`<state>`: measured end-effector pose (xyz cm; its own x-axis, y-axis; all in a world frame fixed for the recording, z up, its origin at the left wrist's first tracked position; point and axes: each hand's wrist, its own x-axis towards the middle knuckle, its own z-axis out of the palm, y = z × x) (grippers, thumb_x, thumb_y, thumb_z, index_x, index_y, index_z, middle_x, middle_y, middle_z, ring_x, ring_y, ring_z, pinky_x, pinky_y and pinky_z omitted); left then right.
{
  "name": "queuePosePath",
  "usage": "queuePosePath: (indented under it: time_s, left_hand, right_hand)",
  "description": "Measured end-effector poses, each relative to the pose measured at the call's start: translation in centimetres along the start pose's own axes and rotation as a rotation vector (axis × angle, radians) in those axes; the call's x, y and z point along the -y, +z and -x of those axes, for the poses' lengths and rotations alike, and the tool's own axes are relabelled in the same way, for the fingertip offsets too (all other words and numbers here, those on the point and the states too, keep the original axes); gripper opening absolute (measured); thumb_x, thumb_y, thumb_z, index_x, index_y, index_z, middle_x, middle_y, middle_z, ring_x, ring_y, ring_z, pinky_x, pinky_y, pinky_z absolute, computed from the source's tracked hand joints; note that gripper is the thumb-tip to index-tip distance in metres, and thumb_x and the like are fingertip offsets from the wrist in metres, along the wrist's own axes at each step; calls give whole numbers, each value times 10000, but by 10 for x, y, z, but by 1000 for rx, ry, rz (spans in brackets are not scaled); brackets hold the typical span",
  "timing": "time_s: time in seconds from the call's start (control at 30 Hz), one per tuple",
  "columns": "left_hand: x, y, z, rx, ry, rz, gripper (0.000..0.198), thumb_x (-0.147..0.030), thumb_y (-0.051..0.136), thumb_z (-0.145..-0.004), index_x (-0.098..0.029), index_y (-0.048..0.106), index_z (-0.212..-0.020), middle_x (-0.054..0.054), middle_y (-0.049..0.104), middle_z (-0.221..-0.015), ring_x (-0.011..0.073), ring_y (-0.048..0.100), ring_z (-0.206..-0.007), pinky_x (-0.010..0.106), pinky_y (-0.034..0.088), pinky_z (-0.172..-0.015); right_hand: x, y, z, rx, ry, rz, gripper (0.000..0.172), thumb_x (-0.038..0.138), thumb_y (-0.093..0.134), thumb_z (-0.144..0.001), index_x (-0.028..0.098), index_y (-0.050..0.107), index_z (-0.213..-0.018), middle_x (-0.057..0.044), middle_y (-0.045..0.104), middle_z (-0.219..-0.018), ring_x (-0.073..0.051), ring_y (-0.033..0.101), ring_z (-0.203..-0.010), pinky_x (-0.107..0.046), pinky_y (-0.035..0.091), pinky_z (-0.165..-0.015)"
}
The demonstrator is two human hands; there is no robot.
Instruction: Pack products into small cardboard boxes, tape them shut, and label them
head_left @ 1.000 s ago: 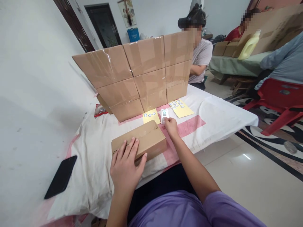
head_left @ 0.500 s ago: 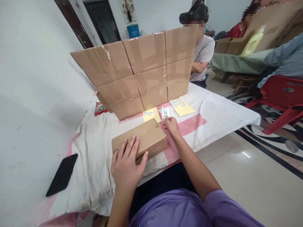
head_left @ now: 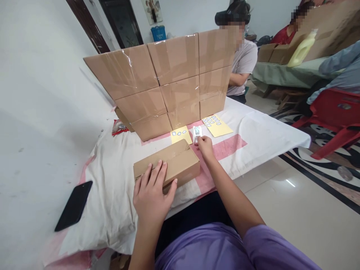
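Observation:
My left hand lies flat on a closed brown cardboard box, its fingers spread over the top and the thumb along the near side. My right hand is closed, its fingertips at the near end of a small white device with a greenish, screen-like patch. The device is on the table just right of the box; its lower end is hidden by the fingers. Beyond the box is a yellow sheet with several small outlined shapes. To the device's right lies another yellow sheet with rows of small shapes.
A tall cardboard screen stands across the table. On the white cloth at left rests a black phone; a red packet is by the screen. A person sits behind it. A red chair stands at right.
The view has shifted slightly. Both hands keep nearly the same places, the left on the box and the right at the white device.

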<state>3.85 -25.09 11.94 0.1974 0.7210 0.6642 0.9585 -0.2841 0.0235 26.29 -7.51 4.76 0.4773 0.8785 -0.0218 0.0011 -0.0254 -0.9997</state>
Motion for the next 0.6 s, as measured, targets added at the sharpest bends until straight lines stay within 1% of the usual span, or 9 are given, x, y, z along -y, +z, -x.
queuePosePath:
  time_s: [0.2,0.4,0.6]
  left_hand:
    - [1,1,1,-4,5,11,544,-385,621,-911,-308,551,-1445,1,640,-1424,310,588,-1326,444,408,-1057]
    - [-1,2,0,-4,-6,4,532,-387,616,-910,-292,561,-1431,3,643,-1421,314,592,-1320,454,408,-1053]
    - [-1,1,-1,-3,-15,7,518,-391,612,-913,-296,569,-1420,3,639,-1423,311,594,-1316,449,400,-1056]
  right_hand:
    - [-4,-1,0,0,4,-18,158,295,577,-846,200,528,-729,-24,654,-692,-179,682,-686,-225,469,-531]
    - [-9,-1,-1,-4,18,-42,116,247,550,-832,196,543,-727,-36,681,-708,-171,684,-680,-236,514,-567]
    - [-18,4,-8,-2,14,-19,143,223,556,-834,210,495,-706,-30,659,-689,-184,709,-692,-249,526,-593]
